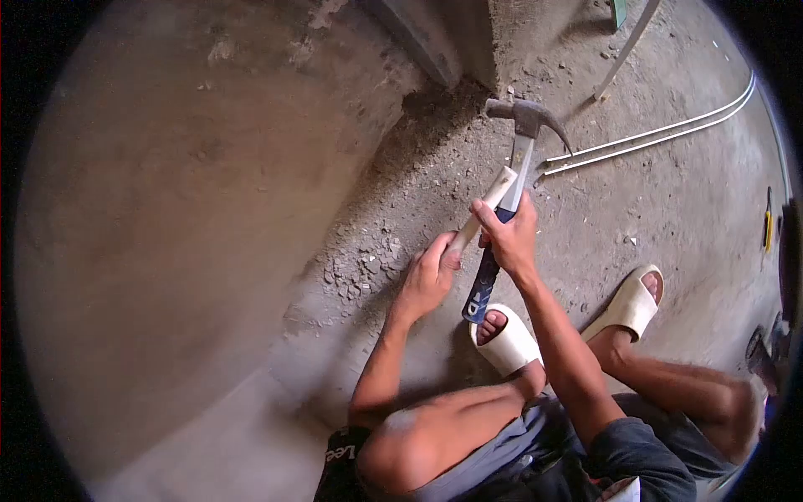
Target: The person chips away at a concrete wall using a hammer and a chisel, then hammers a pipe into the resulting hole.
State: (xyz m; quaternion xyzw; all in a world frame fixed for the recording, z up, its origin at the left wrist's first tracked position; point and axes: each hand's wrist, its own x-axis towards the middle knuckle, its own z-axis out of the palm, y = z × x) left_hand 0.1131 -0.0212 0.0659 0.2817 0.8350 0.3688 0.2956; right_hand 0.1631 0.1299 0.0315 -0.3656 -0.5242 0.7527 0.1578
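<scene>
My right hand is wrapped round the grip of a claw hammer, whose steel head points up and away from me. The hammer's dark blue handle runs down past the hand toward my foot. My left hand is closed on the lower part of a short cream-coloured rod, which slants up to the right. The rod's upper end lies beside the hammer's neck and overlaps it in this view. My right thumb presses close against the rod. The rod's lower end is hidden in my left hand.
A bare cement wall rises at the left, with rubble along its foot. Two thin white pipes curve across the floor at right. A yellow-handled tool lies farther right. My feet wear cream slides.
</scene>
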